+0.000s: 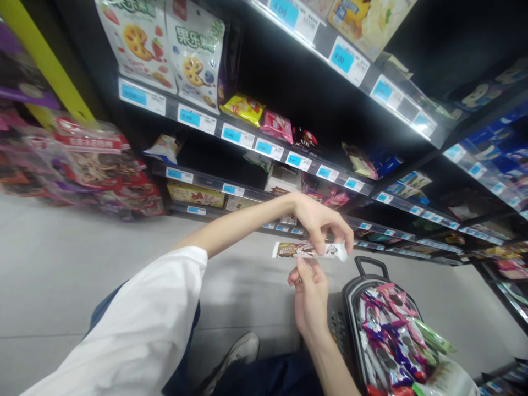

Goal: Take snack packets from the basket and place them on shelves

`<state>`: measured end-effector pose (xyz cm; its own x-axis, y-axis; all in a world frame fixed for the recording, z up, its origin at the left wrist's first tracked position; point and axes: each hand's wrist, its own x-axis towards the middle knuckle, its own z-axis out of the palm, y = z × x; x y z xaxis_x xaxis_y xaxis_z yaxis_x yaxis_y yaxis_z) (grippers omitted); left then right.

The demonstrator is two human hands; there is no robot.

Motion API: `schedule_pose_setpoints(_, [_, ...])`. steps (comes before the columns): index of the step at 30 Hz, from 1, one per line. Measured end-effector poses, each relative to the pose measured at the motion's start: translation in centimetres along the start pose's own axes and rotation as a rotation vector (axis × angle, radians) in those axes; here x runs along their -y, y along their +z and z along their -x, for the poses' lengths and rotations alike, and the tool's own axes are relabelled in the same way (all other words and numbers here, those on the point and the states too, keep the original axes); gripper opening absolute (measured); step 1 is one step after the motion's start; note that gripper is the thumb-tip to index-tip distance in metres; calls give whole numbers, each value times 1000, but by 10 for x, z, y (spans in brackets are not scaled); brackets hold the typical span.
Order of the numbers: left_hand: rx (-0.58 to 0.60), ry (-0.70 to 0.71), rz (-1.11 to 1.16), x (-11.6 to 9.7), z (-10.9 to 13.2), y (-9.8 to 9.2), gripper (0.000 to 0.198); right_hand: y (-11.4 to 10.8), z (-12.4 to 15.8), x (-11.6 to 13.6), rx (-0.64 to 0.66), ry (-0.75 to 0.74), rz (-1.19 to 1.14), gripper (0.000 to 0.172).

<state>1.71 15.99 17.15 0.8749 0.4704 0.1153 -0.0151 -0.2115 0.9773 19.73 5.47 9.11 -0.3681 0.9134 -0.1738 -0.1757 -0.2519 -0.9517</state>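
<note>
A small wrapped snack bar (291, 250), brown and white, is held level in front of me above the floor. My left hand (322, 220) reaches across from the left and grips the bar's right part from above, thumb in front and fingers bent over the end. Below it, my right hand (311, 300) pinches the bar's lower edge near the middle, its other fingers curled. To the right of my right hand stands a black shopping basket (348, 297) filled with several colourful snack packets (390, 335).
Dark store shelves (243, 184) with blue-and-white price tags run across in front. Two snack pouches (193, 55) stand at upper left, and a yellow packet (243, 108) lies on the same shelf. Red bagged goods (97, 159) hang at the left. My shoe (243, 352) is on the grey floor.
</note>
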Motion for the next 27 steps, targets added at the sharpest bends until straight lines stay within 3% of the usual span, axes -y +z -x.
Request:
schedule_pose_setpoints(5, [-68,36,9,-21,17,4,53,-2,-3,-2,-14,-1,-5,56])
schedule_pose_setpoints(10, [-66,31,-92,-32,31,-4,39,-5,-6,-8,-69,-1,245,69])
schedule_pose_setpoints(13, [-79,63,-207,-32,44,-13,30,-8,-10,-7,-146,-182,413,58])
schedule_pose_setpoints(17, [-212,78,-307,-31,59,-20,26,-21,-22,2,-275,-643,683,30])
schedule_pose_setpoints(20, [-251,122,-320,-29,63,-19,31,-34,-32,8,-385,-895,808,23])
schedule_pose_setpoints(23, [-284,142,-331,-24,59,-19,52,-42,-38,10,-429,-978,857,22])
schedule_pose_setpoints(27, [-288,122,-356,-17,51,-20,45,-43,-38,9,-401,-948,875,21])
